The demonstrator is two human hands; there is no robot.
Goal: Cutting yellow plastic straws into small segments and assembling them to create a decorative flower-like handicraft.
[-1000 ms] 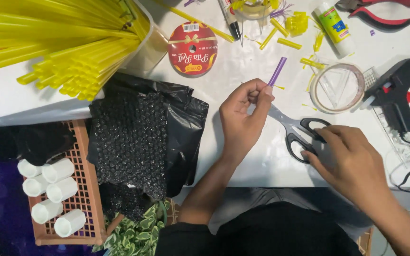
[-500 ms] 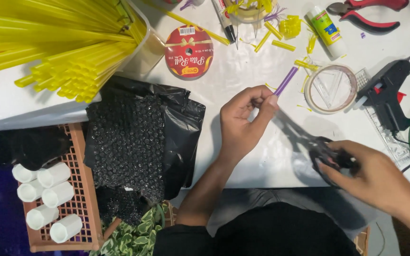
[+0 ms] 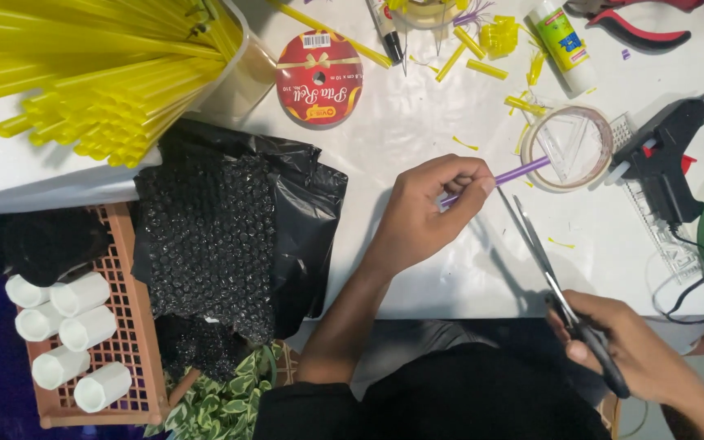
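Note:
My left hand (image 3: 425, 213) pinches a thin purple straw (image 3: 521, 170) above the white table (image 3: 417, 98), the straw's free end pointing up and right toward a roll of clear tape (image 3: 568, 147). Low at the right, my right hand (image 3: 622, 352) grips the black handles of a pair of scissors (image 3: 549, 273). The blades are parted and their tips reach up to just below the straw, beside my left fingers.
A big bundle of yellow straws (image 3: 91, 69) fills the top left. Nearby lie a red ribbon spool (image 3: 319, 78), cut yellow straw bits (image 3: 499, 37), a glue stick (image 3: 562, 42), red pliers (image 3: 641, 24) and a black glue gun (image 3: 663, 159). Black bubble wrap (image 3: 222, 236) and an orange crate (image 3: 128, 326) sit left.
My right hand has drawn back down and to the right with the scissors, then brought the parted blades up under the straw. The left hand has tilted the straw flatter.

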